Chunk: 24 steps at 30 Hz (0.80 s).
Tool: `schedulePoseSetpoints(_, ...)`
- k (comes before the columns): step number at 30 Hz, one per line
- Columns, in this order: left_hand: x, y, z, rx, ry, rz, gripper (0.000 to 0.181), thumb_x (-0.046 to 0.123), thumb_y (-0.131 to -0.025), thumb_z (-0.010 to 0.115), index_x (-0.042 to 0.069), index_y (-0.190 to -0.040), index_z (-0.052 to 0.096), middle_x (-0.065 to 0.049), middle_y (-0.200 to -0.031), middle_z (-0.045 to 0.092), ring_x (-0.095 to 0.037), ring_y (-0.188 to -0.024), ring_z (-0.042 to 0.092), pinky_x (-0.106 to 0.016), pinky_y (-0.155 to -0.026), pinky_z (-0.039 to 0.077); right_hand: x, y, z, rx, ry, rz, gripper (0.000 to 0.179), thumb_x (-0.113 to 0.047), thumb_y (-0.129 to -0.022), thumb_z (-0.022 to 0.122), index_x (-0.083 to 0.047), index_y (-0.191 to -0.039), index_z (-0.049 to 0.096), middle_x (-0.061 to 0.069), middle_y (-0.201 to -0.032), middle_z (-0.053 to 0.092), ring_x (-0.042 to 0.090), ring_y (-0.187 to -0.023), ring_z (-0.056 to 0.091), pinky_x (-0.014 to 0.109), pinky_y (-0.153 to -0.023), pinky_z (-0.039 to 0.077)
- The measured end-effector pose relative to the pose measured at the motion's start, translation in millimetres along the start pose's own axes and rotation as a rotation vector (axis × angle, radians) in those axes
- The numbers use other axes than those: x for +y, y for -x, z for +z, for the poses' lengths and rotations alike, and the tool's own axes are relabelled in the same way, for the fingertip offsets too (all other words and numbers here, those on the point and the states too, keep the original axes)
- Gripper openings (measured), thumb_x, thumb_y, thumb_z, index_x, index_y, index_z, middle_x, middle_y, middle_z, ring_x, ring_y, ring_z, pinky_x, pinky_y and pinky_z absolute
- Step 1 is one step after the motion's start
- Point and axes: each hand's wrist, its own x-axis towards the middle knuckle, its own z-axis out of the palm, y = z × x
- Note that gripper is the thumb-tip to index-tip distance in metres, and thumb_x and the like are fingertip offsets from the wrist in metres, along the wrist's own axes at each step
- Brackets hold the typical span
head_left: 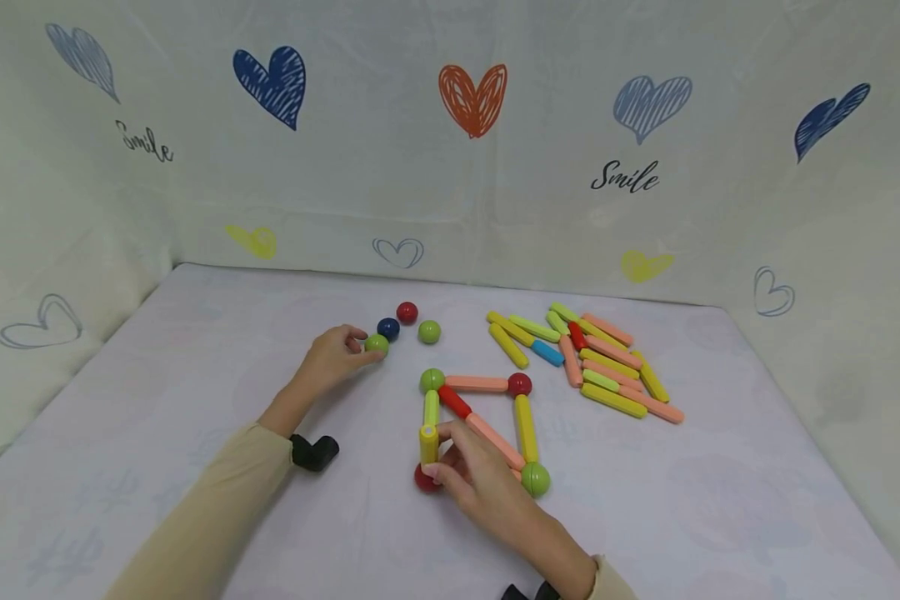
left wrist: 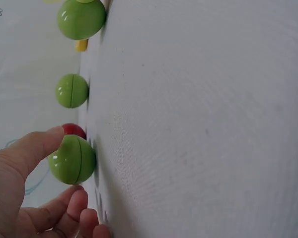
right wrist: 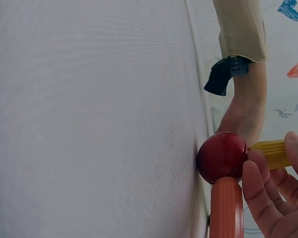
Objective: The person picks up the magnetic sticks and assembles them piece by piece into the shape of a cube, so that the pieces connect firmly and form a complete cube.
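Note:
My right hand (head_left: 491, 483) pinches a yellow stick (head_left: 429, 446) between thumb and fingers. The stick stands upright on a red ball (right wrist: 222, 157) at the near left corner of a flat four-sided frame. That frame has green and red balls at its corners, with a salmon stick (head_left: 476, 383) on the far side, a yellow-green stick (head_left: 431, 407) on the left and a red stick (head_left: 455, 402) in its diagonal. My hand covers part of the near side. Farther left, my left hand (head_left: 330, 360) has thumb and fingertips around a green ball (left wrist: 72, 159) on the table.
Beside that ball are a blue ball (head_left: 388, 329), a red ball (head_left: 407, 312) and another green ball (head_left: 430, 332). Several loose sticks (head_left: 607, 367) lie at the right. A white curtain (head_left: 375, 167) with printed hearts hangs behind the table (head_left: 682, 492).

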Motion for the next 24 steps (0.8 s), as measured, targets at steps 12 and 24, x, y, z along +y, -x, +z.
schedulePoseSetpoints(12,1.6,-1.7,3.3,-0.007,-0.070,-0.003,0.052,0.035,-0.085,0.065,-0.003,-0.118,0.054,-0.012,-0.091,0.054,-0.022,-0.081,0.048,-0.027,-0.067,0.038,-1.8,0.6,-1.2,-0.010,-0.003,0.024,0.025,-0.018,-0.088,0.064,-0.012,-0.109,0.051,-0.004,-0.091,0.058,0.003,-0.076,0.054,0.018,-0.067,0.048)
schedulePoseSetpoints(24,6.6,10.7,-2.1,0.007,-0.009,0.032,0.049,0.037,-0.085,0.064,0.003,-0.119,0.055,-0.012,-0.094,0.058,-0.023,-0.084,0.051,-0.028,-0.068,0.040,-1.9,0.1,-1.4,-0.008,-0.004,0.025,0.026,-0.018,-0.088,0.064,-0.012,-0.110,0.051,-0.005,-0.093,0.057,0.004,-0.077,0.055,0.017,-0.068,0.049)
